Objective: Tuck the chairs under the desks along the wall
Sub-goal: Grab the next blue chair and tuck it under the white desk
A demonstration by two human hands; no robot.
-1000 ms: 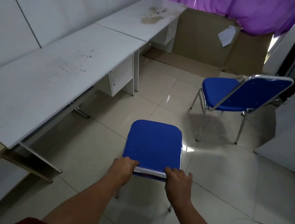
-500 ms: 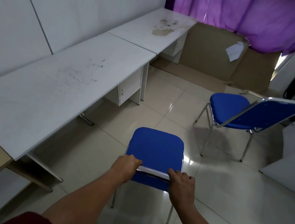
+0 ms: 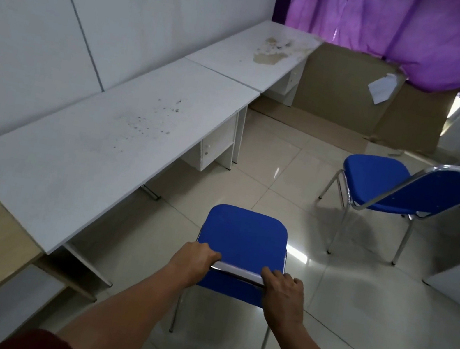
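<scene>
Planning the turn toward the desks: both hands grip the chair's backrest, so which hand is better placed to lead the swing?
Probably the right hand. The desk is to the left of the chair, so a push from the right corner turns it that way while the left hand pivots.

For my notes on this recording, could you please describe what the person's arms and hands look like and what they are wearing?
Both forearms are bare, and the left hand and right hand wear no gloves. No watch, ring or bracelet shows on either wrist or hand. A patch of dark red fabric appears at the bottom edge near the left arm, probably a sleeve or shirt.
</scene>
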